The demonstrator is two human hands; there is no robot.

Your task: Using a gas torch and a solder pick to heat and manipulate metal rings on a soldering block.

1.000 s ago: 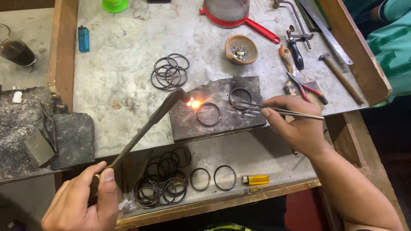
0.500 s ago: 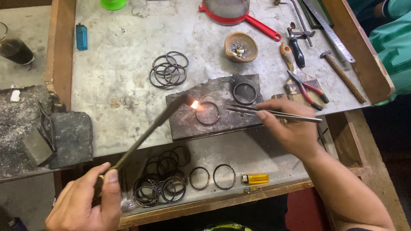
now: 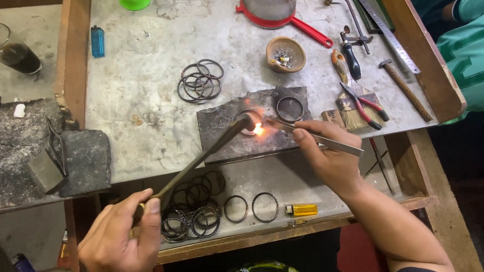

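At the centre of the frame, a dark soldering block (image 3: pixel 242 138) on the grey bench top (image 3: pixel 141 100), with two metal rings on it: one ring (image 3: pixel 248 121) under a small orange flame (image 3: pixel 258 130), another ring (image 3: pixel 290 108) just beside it toward the upper right. From the lower left, left hand (image 3: pixel 123 239) with fingers closed around the handle of a long torch (image 3: pixel 201 158), nozzle over the heated ring. From the lower right, right hand (image 3: pixel 330 158) with fingers pinched on long steel tweezers (image 3: pixel 315 137), tips right at the flame; impossible to tell if touching the ring. Above the block, a loose pile of dark bangles (image 3: pixel 199 80). On the lower shelf, more bangles in a heap (image 3: pixel 194 211), two single ones apart, and a yellow lighter (image 3: pixel 301 209) near the edge. In the upper left, a blue lighter (image 3: pixel 98 41) and a glass of dark liquid (image 3: pixel 17 53). At upper right, a small wooden bowl (image 3: pixel 286 54), a red-rimmed strainer (image 3: pixel 282 12), red-handled pliers (image 3: pixel 364 106), a brush (image 3: pixel 348 95), a hammer (image 3: pixel 406 90) and a steel ruler (image 3: pixel 388 32).
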